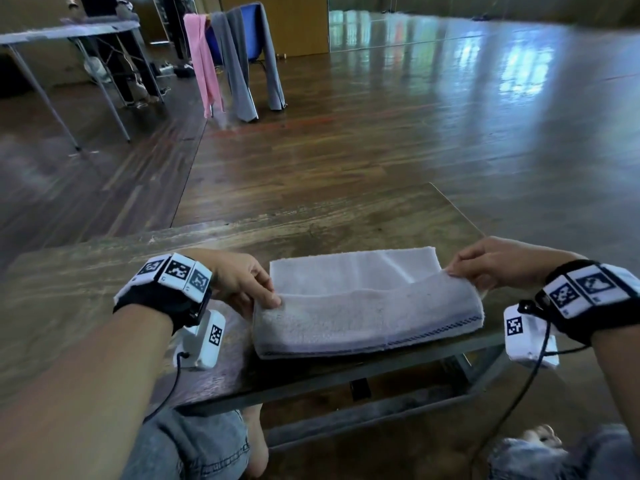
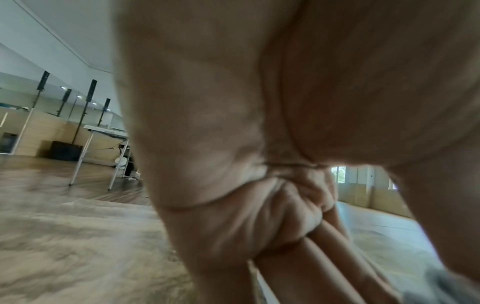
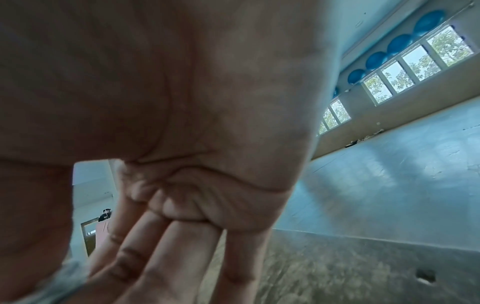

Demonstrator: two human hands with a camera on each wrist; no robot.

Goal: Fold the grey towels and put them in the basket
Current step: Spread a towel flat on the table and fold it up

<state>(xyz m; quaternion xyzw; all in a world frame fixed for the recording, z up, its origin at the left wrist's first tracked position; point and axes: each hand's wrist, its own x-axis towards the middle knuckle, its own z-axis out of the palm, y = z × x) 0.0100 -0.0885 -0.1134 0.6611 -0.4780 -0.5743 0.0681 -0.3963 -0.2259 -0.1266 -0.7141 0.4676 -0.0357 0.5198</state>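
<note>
A pale grey towel (image 1: 367,306) lies partly folded on the near right part of the wooden table (image 1: 104,271). Its near layer is lifted along the top edge. My left hand (image 1: 266,294) pinches that layer's left corner. My right hand (image 1: 457,268) pinches its right corner. In the left wrist view the palm fills the frame and a bit of grey towel (image 2: 446,288) shows at the lower right. In the right wrist view the grey towel (image 3: 59,286) shows under the thumb at the lower left. No basket is in view.
Beyond the table, a blue chair (image 1: 247,26) holds two grey towels (image 1: 239,71) and a pink one (image 1: 204,64). A folding table (image 1: 65,32) with a person standing behind it is at the far left. The wooden floor (image 1: 415,126) stretches ahead and to the right.
</note>
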